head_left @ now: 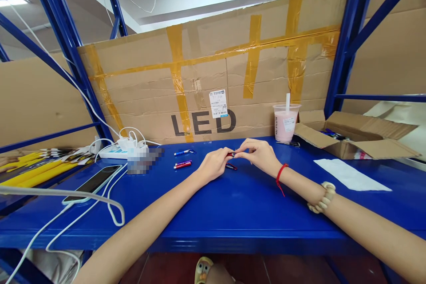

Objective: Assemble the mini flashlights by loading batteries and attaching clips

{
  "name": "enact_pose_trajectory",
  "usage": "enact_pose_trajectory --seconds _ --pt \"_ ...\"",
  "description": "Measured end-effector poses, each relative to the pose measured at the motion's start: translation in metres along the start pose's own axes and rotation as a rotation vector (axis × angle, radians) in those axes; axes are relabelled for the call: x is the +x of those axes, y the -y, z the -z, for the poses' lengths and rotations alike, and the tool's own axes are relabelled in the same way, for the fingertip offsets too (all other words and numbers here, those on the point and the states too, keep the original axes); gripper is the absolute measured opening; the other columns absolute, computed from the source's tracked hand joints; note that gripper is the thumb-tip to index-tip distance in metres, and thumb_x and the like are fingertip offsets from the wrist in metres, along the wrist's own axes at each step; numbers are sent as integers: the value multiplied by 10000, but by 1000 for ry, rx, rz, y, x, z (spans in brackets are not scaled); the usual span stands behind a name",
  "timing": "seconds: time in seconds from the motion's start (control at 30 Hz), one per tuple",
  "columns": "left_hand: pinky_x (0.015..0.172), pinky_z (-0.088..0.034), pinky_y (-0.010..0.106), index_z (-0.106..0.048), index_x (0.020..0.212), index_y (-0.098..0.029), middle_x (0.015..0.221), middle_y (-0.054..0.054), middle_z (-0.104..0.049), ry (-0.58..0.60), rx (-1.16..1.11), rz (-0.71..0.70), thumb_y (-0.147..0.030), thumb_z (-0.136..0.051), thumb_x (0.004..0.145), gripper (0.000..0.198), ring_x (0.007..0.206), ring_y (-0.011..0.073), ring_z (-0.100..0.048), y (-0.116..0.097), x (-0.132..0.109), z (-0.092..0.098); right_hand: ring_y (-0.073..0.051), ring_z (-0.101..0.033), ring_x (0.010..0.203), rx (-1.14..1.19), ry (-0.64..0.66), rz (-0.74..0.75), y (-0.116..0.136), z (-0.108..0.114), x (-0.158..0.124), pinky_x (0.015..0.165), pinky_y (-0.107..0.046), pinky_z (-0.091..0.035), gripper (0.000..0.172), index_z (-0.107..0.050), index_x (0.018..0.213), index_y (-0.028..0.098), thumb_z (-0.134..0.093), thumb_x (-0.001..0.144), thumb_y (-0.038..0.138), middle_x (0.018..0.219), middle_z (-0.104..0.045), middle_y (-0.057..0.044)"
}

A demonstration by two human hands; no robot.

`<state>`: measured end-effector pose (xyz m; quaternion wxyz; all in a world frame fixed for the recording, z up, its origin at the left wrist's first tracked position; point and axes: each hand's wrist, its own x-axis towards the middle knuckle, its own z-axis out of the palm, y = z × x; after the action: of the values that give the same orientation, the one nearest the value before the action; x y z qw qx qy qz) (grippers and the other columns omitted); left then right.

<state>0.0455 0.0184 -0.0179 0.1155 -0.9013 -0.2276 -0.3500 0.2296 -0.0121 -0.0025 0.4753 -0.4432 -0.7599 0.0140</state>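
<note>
My left hand [215,164] is closed around a small red flashlight [230,154], of which only one end shows past the fingers. At that end, the thumb and fingertips of my right hand [256,154] pinch the metal tip; any tiny part between them is too small to make out. Just below the fingers a dark carabiner clip [231,167] lies on the blue tabletop [213,213]. To the left are a blue keychain flashlight [181,153] with a clip, a purple flashlight [187,163] and a red flashlight [182,166], the last two side by side.
At the left lie a phone [95,183], white cables and a power strip [115,151]. A lidded pink drink [285,124] with a straw stands back right, near an open cardboard box [359,140] and white paper [351,175]. Taped cardboard [149,97] forms the back wall.
</note>
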Motion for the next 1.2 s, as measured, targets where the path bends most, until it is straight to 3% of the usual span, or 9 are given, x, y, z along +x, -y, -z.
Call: enact_pose_trajectory --seconds 0.27,0.53,0.7,0.9,1.2 --pt "633 -498 256 -450 825 -181 772 46 -607 -86 39 -124 -232 -304 927 186 718 154 -619 3 -2 -3 -72 -489 408 101 32 -83 3 -1 -3 442 -233 -330 260 -693 630 206 -669 660 462 719 -655 -5" --pt "618 -479 261 -462 831 -167 754 50 -617 -63 112 -181 -221 -294 932 204 668 154 -583 4 -2 -2 -87 -507 450 58 94 -134 4 -1 -3 431 -222 -335 219 -708 630 208 -682 641 425 708 -669 -10" --pt "638 -489 265 -485 878 -162 783 49 -632 -79 105 -178 -220 -312 930 190 694 153 -587 3 -2 -1 -81 -488 400 146 115 -198 6 -1 -3 419 -230 -354 265 -714 653 180 -657 653 438 685 -673 -30" --pt "674 -506 267 -499 918 -157 834 51 -646 -110 69 -167 -220 -356 921 156 740 155 -608 1 -1 0 -73 -419 358 249 161 -330 9 1 -1 394 -222 -326 342 -716 697 124 -658 635 455 469 -567 -2" --pt "742 -505 284 -485 999 -173 939 52 -647 -2 59 -53 -232 -390 909 143 827 167 -618 0 1 0 -58 -371 375 302 190 -400 1 -1 2 409 -213 -290 404 -714 720 123 -668 607 508 439 -518 21"
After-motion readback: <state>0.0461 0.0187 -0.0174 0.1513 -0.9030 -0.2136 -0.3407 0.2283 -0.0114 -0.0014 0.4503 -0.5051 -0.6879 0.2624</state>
